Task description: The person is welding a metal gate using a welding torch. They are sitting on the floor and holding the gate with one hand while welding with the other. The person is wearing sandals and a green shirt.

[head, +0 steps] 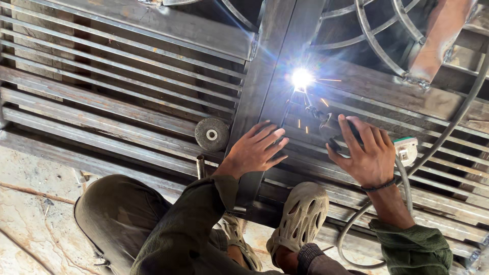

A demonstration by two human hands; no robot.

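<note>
**Welding on a flat-lying steel gate, left hand bracing, right hand on the holder**

Right hand (368,153), centre-right of frame, is closed around a welding electrode holder (331,127). Rod tip points up-left to the bright arc (302,78) at upper centre, with sparks scattering just below it. The arc sits on the seam beside the vertical steel post (265,76), so the holder is angled to reach that joint while the hand stays back from the glare.

Left hand (257,148), centre of frame, lies palm down with fingers spread on the post. It grips nothing and looks placed there to steady the body and pin the work.

The gate frame (117,76) lies flat on the ground, its horizontal bars filling the left half; curved bars sit at upper right. A grinding disc (212,134) rests on the bars just left of the left hand, within reach. A grey cable (438,142) runs from the holder past the right wrist to the lower right. A foot in a perforated clog (300,216), bottom centre, is planted on the lower bars, holding the squat.
</note>
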